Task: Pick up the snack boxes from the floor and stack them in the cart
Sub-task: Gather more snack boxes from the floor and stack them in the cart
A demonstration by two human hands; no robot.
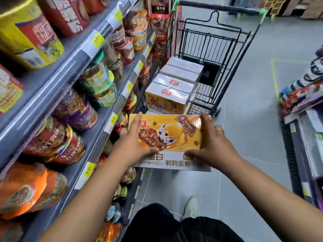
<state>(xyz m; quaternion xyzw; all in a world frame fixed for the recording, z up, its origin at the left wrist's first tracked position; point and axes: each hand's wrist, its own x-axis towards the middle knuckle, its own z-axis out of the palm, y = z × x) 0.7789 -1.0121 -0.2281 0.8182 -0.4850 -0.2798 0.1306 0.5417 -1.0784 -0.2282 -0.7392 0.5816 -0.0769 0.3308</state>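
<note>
Grips tight on the box: our left grip and right grip pinch its ends, thumbs on its face; we see a stack along the cart's left side.

Grey metal shelves run down the left of a shop aisle, packed with foil snack bags in red, orange and purple, a large yellow bag on the top tier. Yellow price tags line the shelf edges. On the right stands a low display of wrapped goods, with yellow tape lines just beside it. A pale shoe and dark trousers show at the bottom; brown cardboard sits at far top right.
</note>
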